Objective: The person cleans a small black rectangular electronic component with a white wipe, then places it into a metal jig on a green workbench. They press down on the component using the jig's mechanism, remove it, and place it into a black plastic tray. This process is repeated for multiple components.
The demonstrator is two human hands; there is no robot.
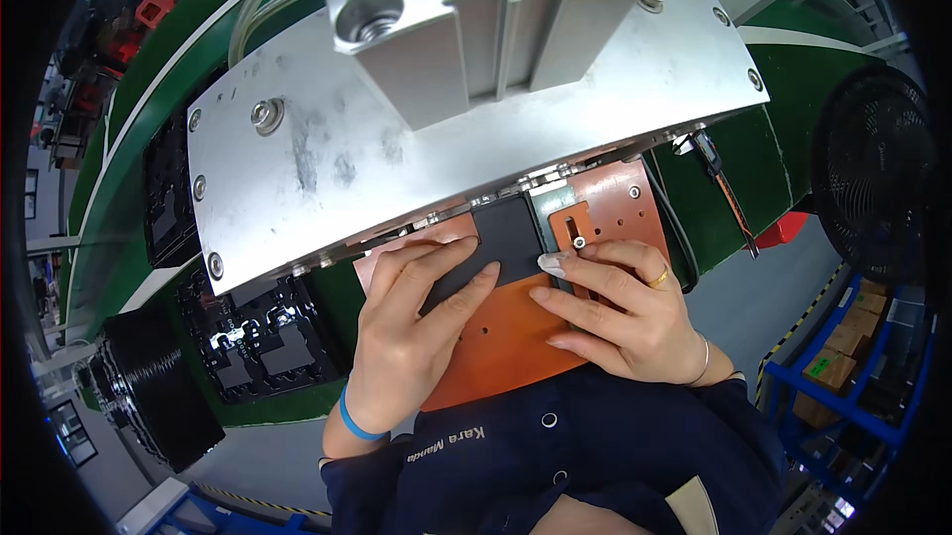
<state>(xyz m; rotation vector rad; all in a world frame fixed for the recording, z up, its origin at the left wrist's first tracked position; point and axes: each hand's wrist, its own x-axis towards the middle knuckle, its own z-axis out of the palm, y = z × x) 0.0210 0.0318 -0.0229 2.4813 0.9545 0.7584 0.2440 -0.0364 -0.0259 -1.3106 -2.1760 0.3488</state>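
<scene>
A dark grey flat piece [508, 234] lies on an orange base plate [501, 352], its far end reaching up to the front edge of a silver metal press block [397, 178]. My left hand [412, 312] lies across the left side of the dark piece, fingers stretched and thumb apart on its surface. From the other side, my right hand [635, 312] reaches in with fingers spread, touching near the piece's right edge. One right fingertip is wrapped in white. Beside it, a slotted orange stop [569, 228] with a screw is fixed to the plate.
A large metal cylinder body [486, 29] rises over the block. Glossy black trays [258, 342] with grey pads lie on the green bench at left. An orange-and-black cutter knife [729, 193] lies at right, near a black fan [878, 173]. A blue rack [853, 356] holds boxes.
</scene>
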